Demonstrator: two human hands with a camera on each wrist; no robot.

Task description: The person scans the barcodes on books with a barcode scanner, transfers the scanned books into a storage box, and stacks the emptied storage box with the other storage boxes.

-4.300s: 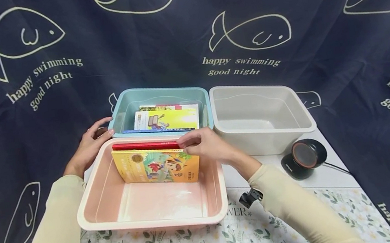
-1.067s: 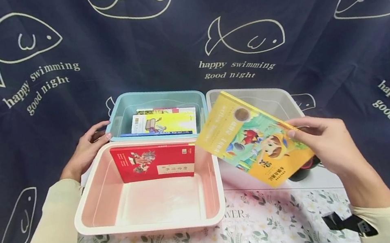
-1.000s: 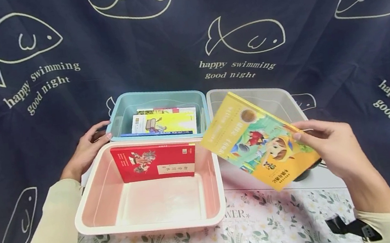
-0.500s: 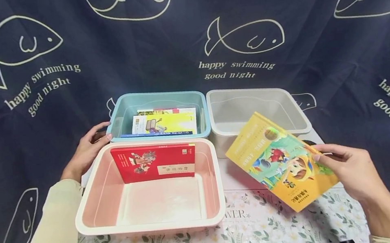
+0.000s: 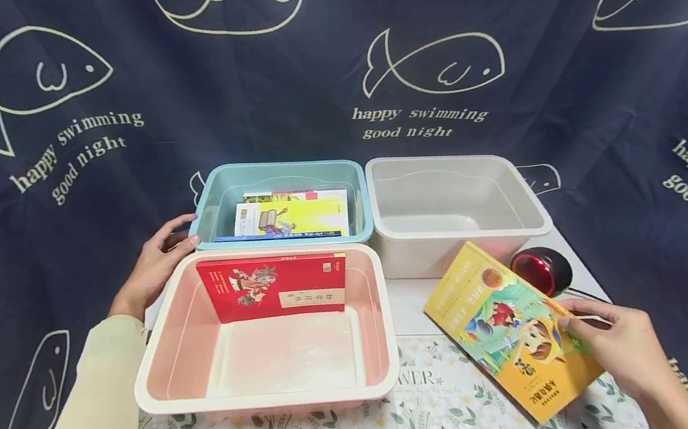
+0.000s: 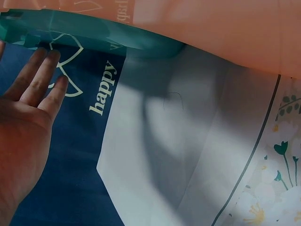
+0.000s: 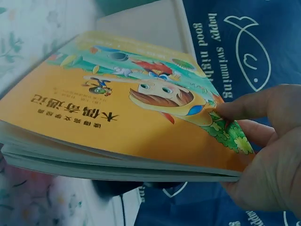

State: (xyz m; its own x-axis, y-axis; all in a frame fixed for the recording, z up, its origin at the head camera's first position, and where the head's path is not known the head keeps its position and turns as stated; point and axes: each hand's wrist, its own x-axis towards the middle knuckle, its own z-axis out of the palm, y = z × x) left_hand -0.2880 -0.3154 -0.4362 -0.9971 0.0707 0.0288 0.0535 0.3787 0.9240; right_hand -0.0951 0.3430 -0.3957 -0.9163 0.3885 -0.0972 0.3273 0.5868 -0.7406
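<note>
My right hand [image 5: 628, 344] pinches a yellow picture-cover book [image 5: 516, 329] by its edge, tilted over the right side of the table. In the right wrist view, thumb and fingers grip that book [image 7: 141, 103] at its spine side, and page edges show. A black device [image 5: 544, 271] with a red-lit round window sits just behind the book. My left hand [image 5: 158, 264] touches the left rim of the blue bin [image 5: 203, 215]; in the left wrist view its fingers [image 6: 35, 77] lie straight. A red book [image 5: 275, 285] leans on the back wall inside the pink bin [image 5: 170, 360].
Several books [image 5: 294, 214] lie in the blue bin. A grey-white bin [image 5: 466, 249] stands to its right, behind the black device, whose cable [image 5: 589, 294] runs right. A floral strip [image 5: 444, 382] crosses the white table. A dark fish-print cloth [image 5: 276, 93] hangs behind.
The yellow book came out of the pink bin, uncovering the red book. My right hand carried it right, then down toward the front. The device's window now glows red. My left hand stayed put.
</note>
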